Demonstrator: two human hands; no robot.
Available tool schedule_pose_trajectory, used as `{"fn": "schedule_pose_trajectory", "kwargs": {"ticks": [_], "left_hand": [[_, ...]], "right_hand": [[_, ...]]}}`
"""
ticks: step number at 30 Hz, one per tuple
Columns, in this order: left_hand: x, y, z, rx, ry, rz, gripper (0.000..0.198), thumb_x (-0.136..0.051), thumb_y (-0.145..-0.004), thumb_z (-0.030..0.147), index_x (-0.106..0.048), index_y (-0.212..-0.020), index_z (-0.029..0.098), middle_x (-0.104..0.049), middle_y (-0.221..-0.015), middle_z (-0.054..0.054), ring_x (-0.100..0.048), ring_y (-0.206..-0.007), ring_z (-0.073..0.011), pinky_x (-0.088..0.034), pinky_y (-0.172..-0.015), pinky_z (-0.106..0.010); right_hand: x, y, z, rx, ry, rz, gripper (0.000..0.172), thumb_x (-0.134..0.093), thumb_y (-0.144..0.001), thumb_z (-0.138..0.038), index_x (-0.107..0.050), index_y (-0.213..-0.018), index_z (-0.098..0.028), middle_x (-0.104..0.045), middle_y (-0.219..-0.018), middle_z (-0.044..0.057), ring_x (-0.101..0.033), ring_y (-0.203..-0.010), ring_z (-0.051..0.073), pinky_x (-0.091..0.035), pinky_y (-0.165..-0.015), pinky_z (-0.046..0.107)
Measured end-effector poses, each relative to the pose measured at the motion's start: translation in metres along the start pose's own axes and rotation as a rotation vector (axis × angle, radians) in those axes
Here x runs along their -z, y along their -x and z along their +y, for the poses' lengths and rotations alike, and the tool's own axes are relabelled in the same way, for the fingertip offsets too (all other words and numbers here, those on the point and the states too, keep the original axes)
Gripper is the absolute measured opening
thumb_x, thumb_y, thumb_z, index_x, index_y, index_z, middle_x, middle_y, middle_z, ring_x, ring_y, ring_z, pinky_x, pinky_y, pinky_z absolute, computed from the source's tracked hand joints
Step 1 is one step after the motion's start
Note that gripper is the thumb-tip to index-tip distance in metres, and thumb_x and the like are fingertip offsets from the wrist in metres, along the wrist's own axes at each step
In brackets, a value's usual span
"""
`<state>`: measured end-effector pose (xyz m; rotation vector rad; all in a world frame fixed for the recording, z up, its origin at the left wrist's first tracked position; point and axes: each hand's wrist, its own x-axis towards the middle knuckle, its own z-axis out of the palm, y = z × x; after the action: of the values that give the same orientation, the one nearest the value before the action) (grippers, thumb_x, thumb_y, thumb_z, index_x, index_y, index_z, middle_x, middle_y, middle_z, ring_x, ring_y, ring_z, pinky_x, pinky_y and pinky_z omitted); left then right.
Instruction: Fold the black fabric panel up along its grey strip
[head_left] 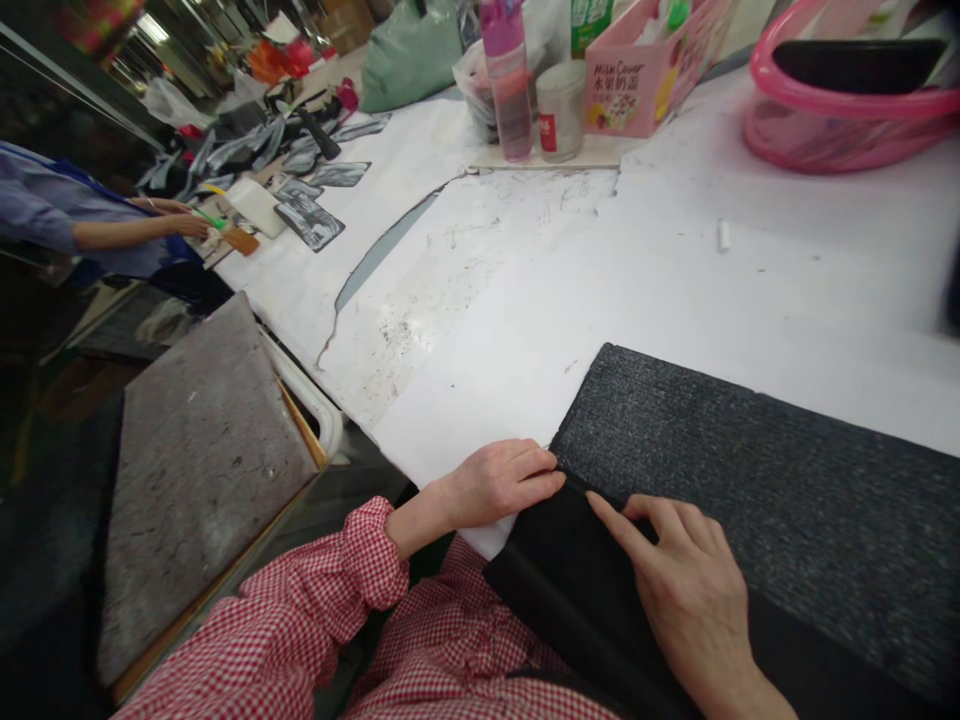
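Observation:
A piece of black fabric lies along the near edge of a dark grey speckled sheet and hangs toward my lap. At their left corner, my left hand is closed, its fingertips pinching the fabric's edge. A short way to the right, my right hand grips the same edge, thumb stretched toward the left hand and the other fingers bent. The undersides of both hands' fingertips are hidden.
White paper covers the table, torn at the left. A pink basket, pink box, bottle and jar stand at the back. A grey-topped board is left. Another person's hand holds a brush.

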<state>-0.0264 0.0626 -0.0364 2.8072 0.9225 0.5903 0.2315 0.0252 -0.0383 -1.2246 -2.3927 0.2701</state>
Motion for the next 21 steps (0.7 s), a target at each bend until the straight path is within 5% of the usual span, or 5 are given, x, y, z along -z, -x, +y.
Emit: {"fn": "schedule_pose_trajectory", "kwargs": {"ticks": [11,21], "left_hand": [[-0.0031,0.0016,-0.0012,-0.038,-0.03,0.007,0.019,-0.053,-0.095,0.012,-0.058,-0.113,0.013,-0.062,-0.1,-0.008,-0.06,-0.086,-0.0172,-0.057,-0.072,-0.032],[0.0032,0.0078,-0.0075,-0.053,-0.001,-0.023,0.025,-0.053,-0.096,0.012,-0.057,-0.12,0.015,-0.063,-0.112,-0.01,-0.06,-0.103,-0.0202,-0.058,-0.084,-0.036]], "right_hand": [[-0.0003,-0.0022,-0.0034,0.018,0.042,0.0,0.039,-0.037,-0.099,-0.015,-0.06,-0.128,-0.026,-0.055,-0.093,0.006,-0.048,-0.085,0.021,-0.036,-0.074,0.036],[0.0036,-0.0055,-0.0089,0.017,0.175,-0.073,0.046,-0.044,-0.096,-0.01,-0.054,-0.135,-0.031,-0.057,-0.094,0.003,-0.05,-0.087,0.02,-0.035,-0.083,0.039]]}}
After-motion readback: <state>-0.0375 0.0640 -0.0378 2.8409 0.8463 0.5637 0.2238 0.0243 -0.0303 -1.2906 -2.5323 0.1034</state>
